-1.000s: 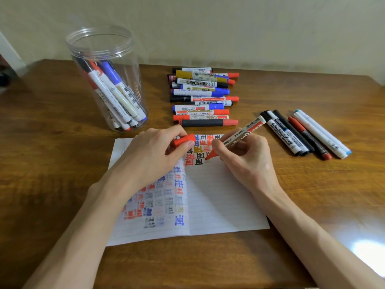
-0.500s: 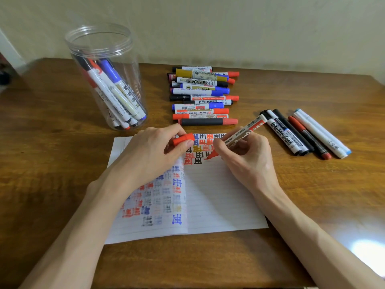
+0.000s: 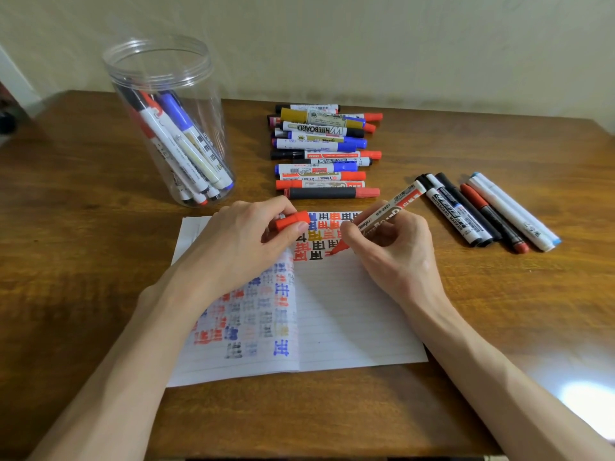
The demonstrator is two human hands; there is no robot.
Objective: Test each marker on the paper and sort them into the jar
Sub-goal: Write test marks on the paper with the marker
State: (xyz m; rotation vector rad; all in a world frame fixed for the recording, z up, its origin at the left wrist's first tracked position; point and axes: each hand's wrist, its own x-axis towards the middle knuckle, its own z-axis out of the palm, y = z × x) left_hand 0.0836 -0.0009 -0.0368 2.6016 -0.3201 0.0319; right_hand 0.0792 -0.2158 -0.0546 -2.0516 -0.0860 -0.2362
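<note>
My right hand (image 3: 392, 251) grips an uncapped red whiteboard marker (image 3: 389, 214), its tip touching the lined paper (image 3: 349, 314) beside rows of red, black, blue and yellow test marks. My left hand (image 3: 239, 244) rests on the paper's left half and pinches the marker's red cap (image 3: 292, 221) between thumb and fingers. A clear plastic jar (image 3: 166, 118) stands upright at the back left with several markers leaning inside. A pile of several capped markers (image 3: 322, 151) lies behind the paper.
A second group of several markers (image 3: 486, 211) lies to the right of the paper on the wooden table (image 3: 83, 261). A pale wall runs along the table's far edge. Glare brightens the table's near right corner.
The marker tip has shifted slightly down the paper as the right hand writes. The left hand keeps holding the cap in place.
</note>
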